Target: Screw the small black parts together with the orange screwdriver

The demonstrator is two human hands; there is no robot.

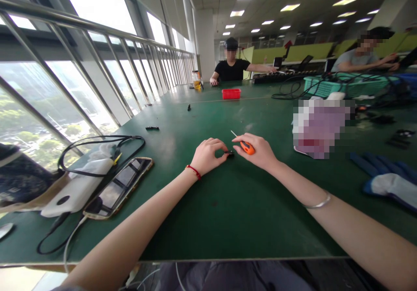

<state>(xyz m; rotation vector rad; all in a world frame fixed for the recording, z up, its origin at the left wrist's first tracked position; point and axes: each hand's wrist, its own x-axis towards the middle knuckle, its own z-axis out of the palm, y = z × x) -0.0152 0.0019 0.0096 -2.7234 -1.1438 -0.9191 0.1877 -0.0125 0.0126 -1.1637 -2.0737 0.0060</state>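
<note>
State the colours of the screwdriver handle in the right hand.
The screwdriver handle is orange with dark sections, shown in the head view.

Left fingers (221, 158) hold a black part (230, 154), right fingers (240, 138) an orange screwdriver (248, 148)

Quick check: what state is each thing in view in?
Small black part: pinched in left hand
Orange-and-black screwdriver: gripped by right hand, tip off the part
Gold-edged smartphone: face up; screen lit or not unclear
White slab-shaped device: lying down
Red rectangular plastic tray: upright
Clear jug: upright, partly filled
Blue-and-white fabric glove: lying unworn
Green plastic basket: upright
</note>
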